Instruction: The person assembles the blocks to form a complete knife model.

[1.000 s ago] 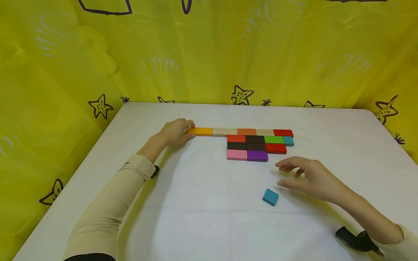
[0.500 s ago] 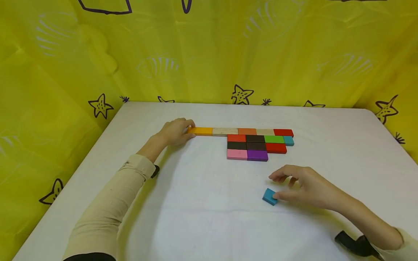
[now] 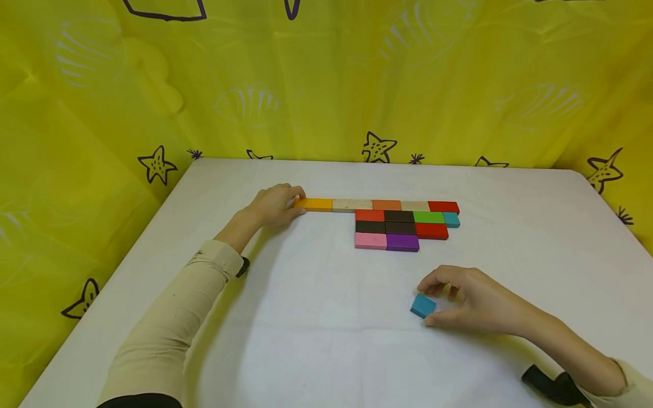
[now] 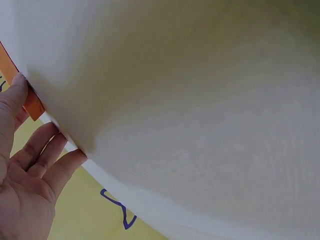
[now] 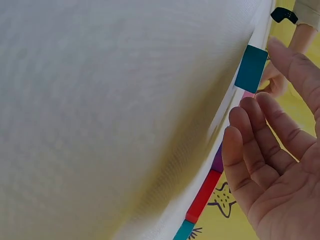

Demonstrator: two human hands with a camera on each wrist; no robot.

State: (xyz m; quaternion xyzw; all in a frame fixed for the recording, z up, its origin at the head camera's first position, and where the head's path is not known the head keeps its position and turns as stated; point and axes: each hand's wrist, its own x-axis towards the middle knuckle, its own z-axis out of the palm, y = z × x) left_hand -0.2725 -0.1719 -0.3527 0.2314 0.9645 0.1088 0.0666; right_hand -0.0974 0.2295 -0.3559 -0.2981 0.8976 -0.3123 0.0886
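My left hand [image 3: 278, 205] pinches the left end of an orange-yellow block [image 3: 317, 205], the leftmost piece of the long back row. In the left wrist view the thumb [image 4: 15, 92] lies along the block's side, while the other fingers reach the tabletop beyond its end. Over on the right, a small blue block [image 3: 423, 306] lies flat on the cloth, apart from the rest. Thumb and index finger of my right hand [image 3: 471, 300] are curled round it from the near and far sides, fingertips right at its edges. The right wrist view shows the blue block [image 5: 251, 69] between them.
The back row continues with pale wood, orange and red blocks [image 3: 442, 207]. In front of it sit shorter rows, ending with pink [image 3: 370, 241] and purple [image 3: 403, 242] blocks. A yellow patterned curtain [image 3: 326, 85] borders the white tabletop [image 3: 316, 351].
My right hand has come down and toward me, closing its thumb and index finger around the blue block. The left hand has stayed at the orange-yellow block.
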